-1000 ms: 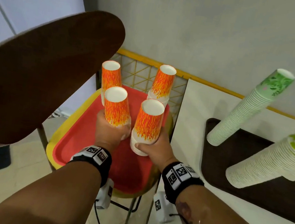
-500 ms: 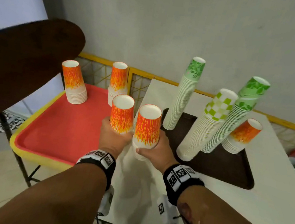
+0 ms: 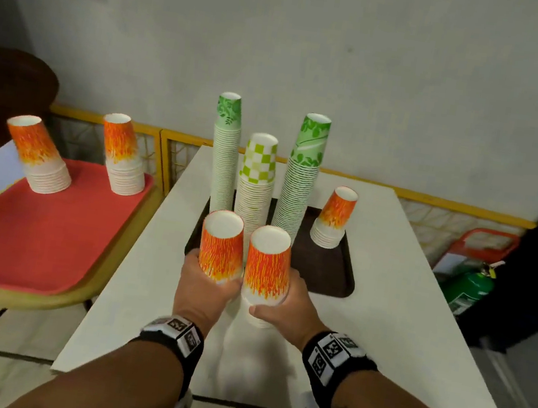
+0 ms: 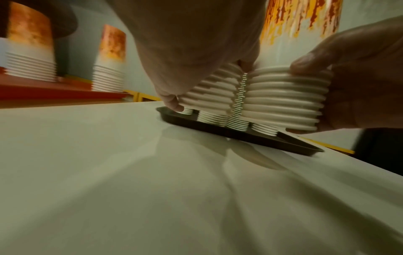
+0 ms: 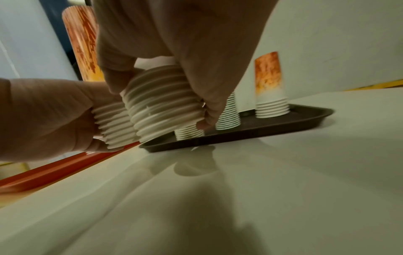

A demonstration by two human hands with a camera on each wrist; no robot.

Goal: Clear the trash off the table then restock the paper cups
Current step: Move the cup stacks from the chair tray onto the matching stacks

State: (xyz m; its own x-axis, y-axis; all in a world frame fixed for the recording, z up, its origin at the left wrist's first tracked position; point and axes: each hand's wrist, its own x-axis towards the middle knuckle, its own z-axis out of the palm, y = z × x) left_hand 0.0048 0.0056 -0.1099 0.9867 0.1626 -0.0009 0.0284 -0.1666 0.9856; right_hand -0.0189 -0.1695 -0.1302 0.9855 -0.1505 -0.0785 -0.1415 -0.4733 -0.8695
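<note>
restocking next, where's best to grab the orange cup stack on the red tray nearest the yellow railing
Grip the orange cup stack around its ribbed band of white rims near the base, coming from its open front side. It stands upside down, widest at the bottom, the other stack apart on its left.

white table [image 3: 379, 340] with a dark brown tray [image 3: 331, 268] lying flat toward its far side, cup stacks standing on the tray, beside its left edge a yellow-rimmed stand carrying a red tray [image 3: 31, 239]
</note>
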